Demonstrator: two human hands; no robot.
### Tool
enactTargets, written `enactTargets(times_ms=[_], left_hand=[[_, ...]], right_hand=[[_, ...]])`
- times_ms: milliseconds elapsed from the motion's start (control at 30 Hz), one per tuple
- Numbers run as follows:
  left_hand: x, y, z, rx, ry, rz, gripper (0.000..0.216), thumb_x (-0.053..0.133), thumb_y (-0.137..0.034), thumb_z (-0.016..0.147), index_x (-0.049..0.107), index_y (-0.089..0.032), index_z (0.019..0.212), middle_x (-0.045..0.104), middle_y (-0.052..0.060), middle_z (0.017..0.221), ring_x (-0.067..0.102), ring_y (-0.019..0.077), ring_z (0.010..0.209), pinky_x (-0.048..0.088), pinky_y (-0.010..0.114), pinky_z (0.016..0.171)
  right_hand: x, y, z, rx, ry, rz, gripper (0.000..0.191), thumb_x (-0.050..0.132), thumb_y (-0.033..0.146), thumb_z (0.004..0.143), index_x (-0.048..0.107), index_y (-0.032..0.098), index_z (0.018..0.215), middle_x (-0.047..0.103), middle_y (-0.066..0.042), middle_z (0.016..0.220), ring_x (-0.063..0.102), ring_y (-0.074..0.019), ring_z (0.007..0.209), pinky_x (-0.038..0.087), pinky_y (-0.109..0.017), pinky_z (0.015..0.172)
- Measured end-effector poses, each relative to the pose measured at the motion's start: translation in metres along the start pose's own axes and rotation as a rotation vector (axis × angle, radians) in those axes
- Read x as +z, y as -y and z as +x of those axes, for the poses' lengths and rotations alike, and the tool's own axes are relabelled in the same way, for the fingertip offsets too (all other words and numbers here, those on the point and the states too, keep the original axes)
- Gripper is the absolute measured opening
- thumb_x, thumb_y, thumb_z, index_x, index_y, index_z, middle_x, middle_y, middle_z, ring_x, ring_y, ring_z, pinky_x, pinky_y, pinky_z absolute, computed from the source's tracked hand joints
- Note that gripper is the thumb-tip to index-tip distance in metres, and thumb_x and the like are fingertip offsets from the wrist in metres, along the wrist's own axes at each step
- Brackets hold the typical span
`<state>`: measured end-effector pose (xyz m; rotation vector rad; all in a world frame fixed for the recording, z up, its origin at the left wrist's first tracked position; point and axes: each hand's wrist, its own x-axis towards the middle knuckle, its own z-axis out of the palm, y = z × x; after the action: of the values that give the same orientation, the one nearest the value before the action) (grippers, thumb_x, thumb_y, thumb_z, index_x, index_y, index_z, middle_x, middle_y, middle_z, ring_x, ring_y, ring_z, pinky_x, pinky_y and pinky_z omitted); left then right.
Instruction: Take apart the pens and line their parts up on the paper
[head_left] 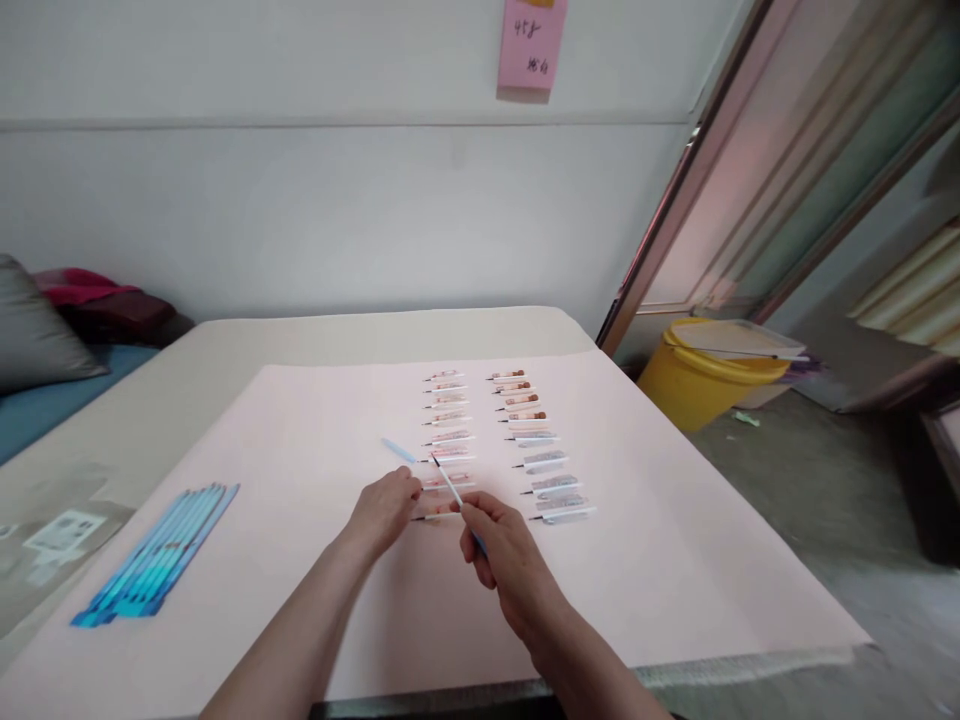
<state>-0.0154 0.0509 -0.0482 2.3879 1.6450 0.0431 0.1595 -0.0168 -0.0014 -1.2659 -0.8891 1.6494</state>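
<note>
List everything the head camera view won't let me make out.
All in the head view:
- Held pen: its gripped part, covered by the right hand.
- Nearest pen in the left row: its right end, behind the right hand.
- Left hand: whether its fingertips touch a pen, too small to tell.
- White label: its print, too small and blurred.
- Pink note: its top, cut off by the picture's upper edge.

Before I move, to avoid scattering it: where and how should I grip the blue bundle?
I'd pinch the blue bundle across its middle, left hand coming from above and its right: it lies flat, long and narrow, right edge facing that hand.
</note>
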Motion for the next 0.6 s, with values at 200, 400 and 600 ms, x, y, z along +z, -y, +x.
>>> enactTargets(times_ms=[200,400,600], left_hand=[[-0.003,0.005,0.001,-0.077,-0.078,-0.119,0.016,0.038,-0.019,0.079,0.052,-0.019,0.073,0.055,0.002,0.076,0.049,0.0140,0.070,0.031,0.025,0.059],[-0.029,0.008,-0.001,-0.156,-0.144,-0.906,0.007,0.046,-0.022,0.072,0.052,-0.018,0.070,0.048,-0.004,0.059,0.045,0.0106,0.057,0.037,0.024,0.058],[-0.048,0.007,-0.010,-0.156,-0.134,-1.110,0.010,0.051,-0.025,0.070,0.056,-0.017,0.073,0.050,-0.004,0.059,0.046,0.0102,0.057,0.038,0.024,0.059]], right_hand=[[0.002,-0.004,0.003,0.005,0.001,-0.021,0.019,0.046,0.031,0.078,0.056,0.017,0.085,0.045,0.007,0.043,0.021,-0.0044,0.029,0.009,-0.021,0.032],[0.005,-0.006,0.004,0.014,0.037,-0.182,0.018,0.046,0.029,0.077,0.058,0.016,0.080,0.044,0.007,0.040,0.022,-0.0046,0.032,0.014,-0.019,0.035],[0.006,-0.010,0.006,-0.039,0.038,-0.332,0.017,0.046,0.024,0.076,0.061,0.016,0.076,0.044,0.006,0.039,0.029,-0.0076,0.038,0.022,-0.019,0.040]])
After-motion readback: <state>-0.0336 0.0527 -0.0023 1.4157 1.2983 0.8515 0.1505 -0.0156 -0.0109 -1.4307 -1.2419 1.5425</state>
